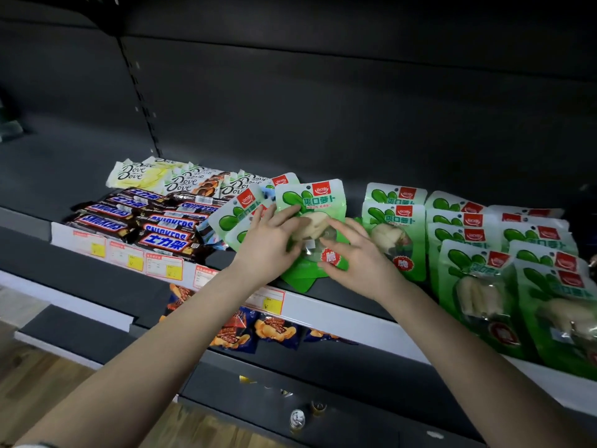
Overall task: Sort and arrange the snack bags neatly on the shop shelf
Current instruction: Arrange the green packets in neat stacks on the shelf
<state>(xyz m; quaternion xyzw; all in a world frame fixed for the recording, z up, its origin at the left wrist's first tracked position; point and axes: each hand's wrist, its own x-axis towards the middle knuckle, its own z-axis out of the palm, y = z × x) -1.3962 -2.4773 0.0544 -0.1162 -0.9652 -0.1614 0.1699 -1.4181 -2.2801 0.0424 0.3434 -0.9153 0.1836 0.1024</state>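
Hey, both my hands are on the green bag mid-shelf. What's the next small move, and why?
Probably turn the green bag to square it with the bags under it. The left hand and right hand rest on it, and those bags stick out askew at its left and bottom, unlike the neat column to its right.

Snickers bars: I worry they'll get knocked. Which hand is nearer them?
Left. The left hand rests on the green bags just right of the Snickers bars; the right hand is farther right, across the top green bag.
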